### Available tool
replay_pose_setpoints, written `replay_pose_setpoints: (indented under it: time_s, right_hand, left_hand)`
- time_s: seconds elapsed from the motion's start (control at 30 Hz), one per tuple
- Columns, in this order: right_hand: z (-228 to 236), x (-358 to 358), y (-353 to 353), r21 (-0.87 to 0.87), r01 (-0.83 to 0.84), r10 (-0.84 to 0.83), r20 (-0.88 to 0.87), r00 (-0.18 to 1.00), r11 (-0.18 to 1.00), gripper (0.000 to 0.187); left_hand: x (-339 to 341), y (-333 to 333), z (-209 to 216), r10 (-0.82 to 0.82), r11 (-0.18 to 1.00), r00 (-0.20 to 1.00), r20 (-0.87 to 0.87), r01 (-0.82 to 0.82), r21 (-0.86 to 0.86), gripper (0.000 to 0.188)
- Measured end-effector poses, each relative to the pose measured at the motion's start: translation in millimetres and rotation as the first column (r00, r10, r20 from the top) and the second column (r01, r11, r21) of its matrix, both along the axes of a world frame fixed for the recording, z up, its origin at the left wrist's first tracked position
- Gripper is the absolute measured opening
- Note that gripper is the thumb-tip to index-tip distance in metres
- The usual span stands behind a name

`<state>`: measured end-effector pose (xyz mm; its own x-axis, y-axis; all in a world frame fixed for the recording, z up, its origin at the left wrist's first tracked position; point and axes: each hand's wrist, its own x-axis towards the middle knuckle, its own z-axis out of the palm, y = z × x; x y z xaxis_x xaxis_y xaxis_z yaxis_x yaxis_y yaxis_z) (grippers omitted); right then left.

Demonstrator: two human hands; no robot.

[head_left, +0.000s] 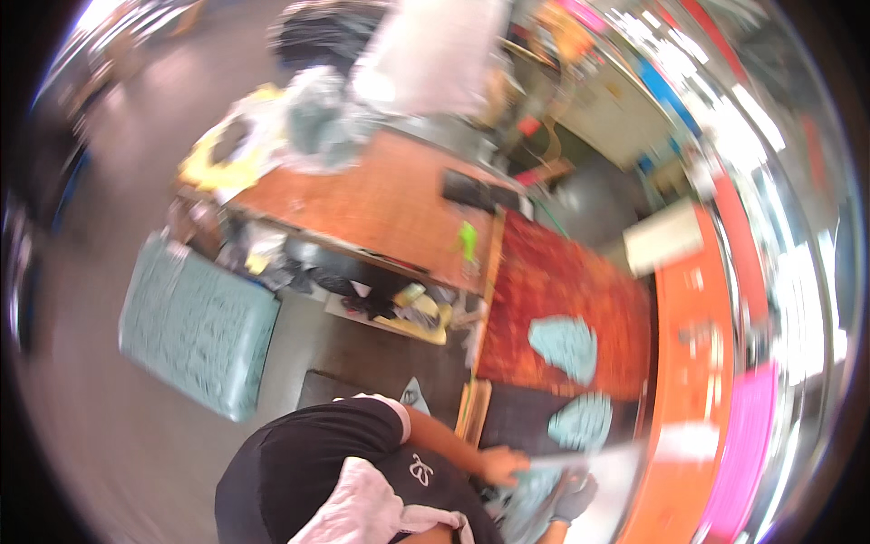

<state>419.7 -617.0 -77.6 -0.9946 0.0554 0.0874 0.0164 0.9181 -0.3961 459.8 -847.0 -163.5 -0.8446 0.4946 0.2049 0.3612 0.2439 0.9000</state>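
Observation:
At the lower edge, my bare left hand (503, 465) is at the side of a see-through plastic bag (530, 508) with something pale teal in or under it. My right hand (574, 497), in a dark grey glove, is at the bag's other side, fingers bent toward it. Blur hides the exact grip of both hands. Beyond them, a rounded pale teal bundle (582, 422) lies on a dark part of the work surface. A second teal bundle (564, 347) rests farther off on the red-brown tabletop (517, 299).
An orange-brown table (381, 199) adjoins on the left, with a bright green tool (468, 239) and plastic-wrapped goods (322, 122). A large wrapped teal bale (199, 322) stands on the floor. Along the right runs an orange ledge (693, 363) beside a pink stack (748, 453).

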Motion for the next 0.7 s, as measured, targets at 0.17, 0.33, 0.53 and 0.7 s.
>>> replay_pose_setpoints:
  time_s: [0.17, 0.33, 0.53, 0.7]
  right_hand:
    - [9.7, 212.8, 123.7, -0.198, 0.743, -0.768, -0.118, 0.630, 0.640, 0.053]
    - [3.5, 361.6, 138.5, 0.305, 0.931, -0.969, -0.072, 0.234, 0.202, 0.056]
    - [-17.8, 442.8, 133.1, -0.318, 0.948, -0.977, 0.192, 0.092, 0.027, 0.059]
    - [-35.6, 427.5, 145.3, -0.837, 0.537, -0.833, 0.370, 0.412, -0.106, 0.036]
  left_hand:
    - [-6.4, -12.1, 6.2, 0.028, 0.992, 0.999, 0.036, -0.032, 0.120, 0.049]
    - [-37.5, -22.1, 17.2, -0.166, 0.986, 0.906, 0.388, 0.147, 0.078, 0.059]
    - [-107.3, 33.4, 46.5, -0.350, 0.935, 0.746, 0.567, 0.239, 0.264, 0.029]
    - [-138.7, 86.5, 52.8, -0.170, 0.982, 0.845, 0.508, 0.189, 0.015, 0.036]
